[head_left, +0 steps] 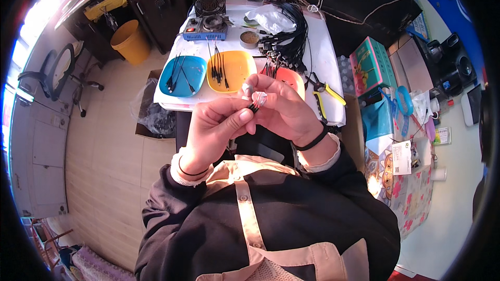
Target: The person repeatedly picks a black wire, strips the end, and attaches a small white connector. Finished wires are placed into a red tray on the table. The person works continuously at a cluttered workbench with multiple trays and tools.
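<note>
Both hands are up close, just over the table edge. Left hand point(216, 127) and right hand point(284, 109) meet, fingertips pinching one small black wire piece point(253, 107) between them. It sits right between the thumbs, and I cannot tell which way it points. Past the hands lie three plates: a blue plate point(195, 80), a yellow plate point(239, 65) and a red plate point(292, 79), each holding short black wires.

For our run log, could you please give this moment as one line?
left hand: pinches small black connector | right hand: steadies it | behind: yellow dish
</note>
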`<act>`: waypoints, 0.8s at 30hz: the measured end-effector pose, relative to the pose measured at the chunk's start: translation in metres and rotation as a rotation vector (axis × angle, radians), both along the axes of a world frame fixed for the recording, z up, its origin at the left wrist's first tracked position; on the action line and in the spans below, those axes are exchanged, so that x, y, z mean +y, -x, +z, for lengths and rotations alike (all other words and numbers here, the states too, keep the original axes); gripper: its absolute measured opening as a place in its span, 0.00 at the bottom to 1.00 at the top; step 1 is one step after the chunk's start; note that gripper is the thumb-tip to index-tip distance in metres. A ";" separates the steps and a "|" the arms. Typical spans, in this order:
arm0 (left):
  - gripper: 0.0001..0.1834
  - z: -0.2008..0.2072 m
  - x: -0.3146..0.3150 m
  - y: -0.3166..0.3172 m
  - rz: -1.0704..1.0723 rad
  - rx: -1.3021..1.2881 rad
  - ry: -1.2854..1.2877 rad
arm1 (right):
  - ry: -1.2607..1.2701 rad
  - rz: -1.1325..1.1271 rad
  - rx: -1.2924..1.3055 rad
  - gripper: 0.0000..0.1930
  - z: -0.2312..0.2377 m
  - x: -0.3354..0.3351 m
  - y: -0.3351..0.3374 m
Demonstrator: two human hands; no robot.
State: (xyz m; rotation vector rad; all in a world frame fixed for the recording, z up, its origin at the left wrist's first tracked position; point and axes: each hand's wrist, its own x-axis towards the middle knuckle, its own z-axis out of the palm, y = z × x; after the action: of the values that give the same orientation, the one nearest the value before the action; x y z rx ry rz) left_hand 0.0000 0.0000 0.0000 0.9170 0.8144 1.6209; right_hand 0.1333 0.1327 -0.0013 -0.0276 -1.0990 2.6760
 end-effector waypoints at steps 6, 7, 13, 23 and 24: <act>0.11 -0.003 0.004 0.005 -0.026 0.025 0.110 | -0.126 -0.126 -0.025 0.14 -0.011 0.007 0.003; 0.11 -0.003 0.005 0.007 -0.033 0.042 0.109 | -0.159 -0.149 -0.025 0.14 -0.011 0.007 0.004; 0.10 -0.001 0.003 0.009 -0.028 0.113 0.166 | -0.258 -0.133 0.000 0.15 -0.010 0.006 0.002; 0.08 -0.008 0.000 0.003 -0.008 -0.002 0.170 | -0.319 -0.263 0.039 0.15 -0.018 -0.007 0.007; 0.08 -0.008 0.000 0.001 0.018 -0.013 0.168 | -0.603 -0.382 0.111 0.15 -0.020 -0.009 0.013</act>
State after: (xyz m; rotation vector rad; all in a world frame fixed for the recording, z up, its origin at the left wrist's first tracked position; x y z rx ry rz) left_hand -0.0011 -0.0001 -0.0085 0.7812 0.9367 1.5468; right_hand 0.1206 0.1242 -0.0215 0.0183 -1.6232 1.9137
